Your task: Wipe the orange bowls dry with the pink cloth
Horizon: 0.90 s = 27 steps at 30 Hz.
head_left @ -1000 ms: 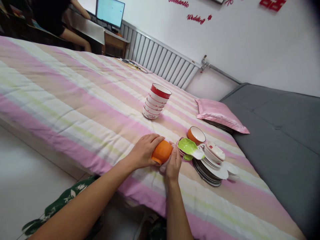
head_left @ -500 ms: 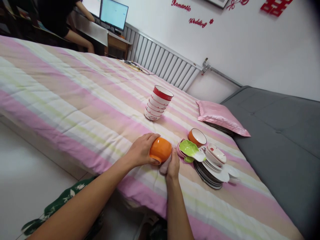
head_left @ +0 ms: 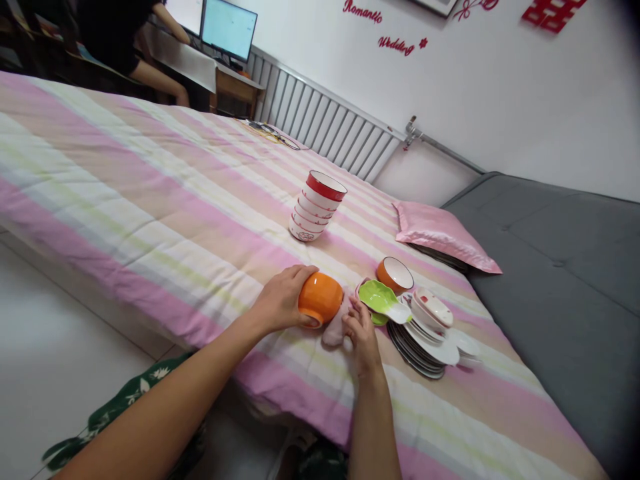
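Note:
My left hand [head_left: 281, 300] is wrapped round an orange bowl [head_left: 321, 297], tipped on its side just above the striped bed cover [head_left: 150, 200]. My right hand [head_left: 361, 330] is closed on a pale pink cloth [head_left: 336, 328] that hangs beside the bowl's mouth. Just to the right lie a green leaf-shaped dish [head_left: 380, 298] and a second orange bowl [head_left: 395, 275], upright with a white inside.
A stack of red-and-white bowls [head_left: 316, 206] stands further back on the bed. A pile of plates [head_left: 424, 340] with small dishes on top sits right of my hands. A pink pillow [head_left: 440, 233] and grey mattress [head_left: 560, 267] lie to the right. Another person sits at a desk with a monitor [head_left: 229, 29], far left.
My right hand has drawn out from under the orange bowl and shifted right, pulling the pink cloth with it. The left hand and bowl have barely moved.

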Each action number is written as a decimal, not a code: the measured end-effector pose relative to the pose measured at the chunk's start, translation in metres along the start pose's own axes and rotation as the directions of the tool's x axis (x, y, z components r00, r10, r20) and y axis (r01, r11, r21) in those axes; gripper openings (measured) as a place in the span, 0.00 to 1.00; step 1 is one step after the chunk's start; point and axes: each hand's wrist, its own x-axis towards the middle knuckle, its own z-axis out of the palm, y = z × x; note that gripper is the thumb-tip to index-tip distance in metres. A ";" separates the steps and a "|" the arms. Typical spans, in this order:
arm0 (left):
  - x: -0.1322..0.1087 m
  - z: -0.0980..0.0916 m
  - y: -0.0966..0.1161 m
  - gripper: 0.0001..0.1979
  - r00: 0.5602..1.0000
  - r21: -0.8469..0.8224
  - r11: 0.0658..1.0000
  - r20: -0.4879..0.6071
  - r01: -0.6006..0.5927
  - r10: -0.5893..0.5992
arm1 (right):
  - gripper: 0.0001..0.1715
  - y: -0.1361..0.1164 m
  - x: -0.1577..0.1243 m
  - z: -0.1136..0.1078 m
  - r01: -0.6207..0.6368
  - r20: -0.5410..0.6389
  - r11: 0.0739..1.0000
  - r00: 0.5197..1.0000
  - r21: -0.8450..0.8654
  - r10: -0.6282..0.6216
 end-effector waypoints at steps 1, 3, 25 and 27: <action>0.000 0.000 0.000 0.46 1.000 0.001 1.000 -0.005 0.015 -0.015 | 0.35 -0.001 -0.001 -0.001 -0.003 0.033 1.000 0.999 0.009 0.002; 0.000 0.000 0.001 0.46 0.999 0.003 0.999 -0.012 0.052 -0.052 | 0.37 -0.003 -0.002 0.000 0.003 0.086 0.999 0.996 0.044 -0.007; -0.001 0.005 0.008 0.43 1.000 0.059 0.998 -0.011 -0.007 0.007 | 0.12 -0.015 -0.016 0.038 0.576 -0.186 0.816 0.798 -0.043 -0.573; -0.001 0.005 0.008 0.41 1.000 0.061 0.998 -0.003 -0.006 0.006 | 0.12 -0.016 -0.020 0.040 0.679 -0.060 0.692 0.701 -0.245 -0.710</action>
